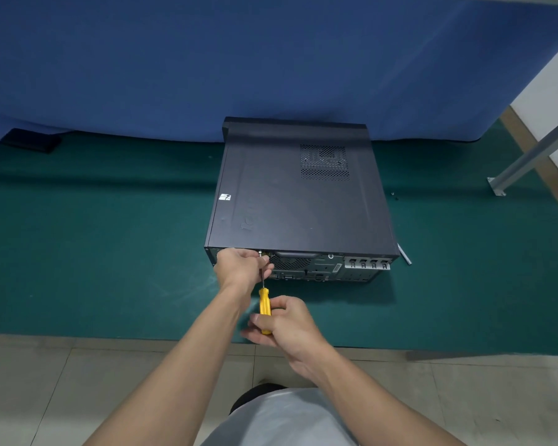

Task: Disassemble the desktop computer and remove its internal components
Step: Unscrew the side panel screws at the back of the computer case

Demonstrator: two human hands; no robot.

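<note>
The task is judged to be at its first stage. The desktop computer (300, 194) lies flat at the centre of the green mat (110, 252), rear panel facing near and cover in place; no internal components are out.

The right hand (287, 323) is closed around the yellow handle of the screwdriver (264, 309). The left hand (239, 268) pinches its shaft close to the tip, at a screw (260, 252) on the rear panel's upper left edge.

Remaining: fasteners, cover, all internals.

A metal strip (405, 254) lies just beside the case's near right corner. A blue cloth (207, 59) hangs behind. Nothing obstructs the rear panel.
</note>
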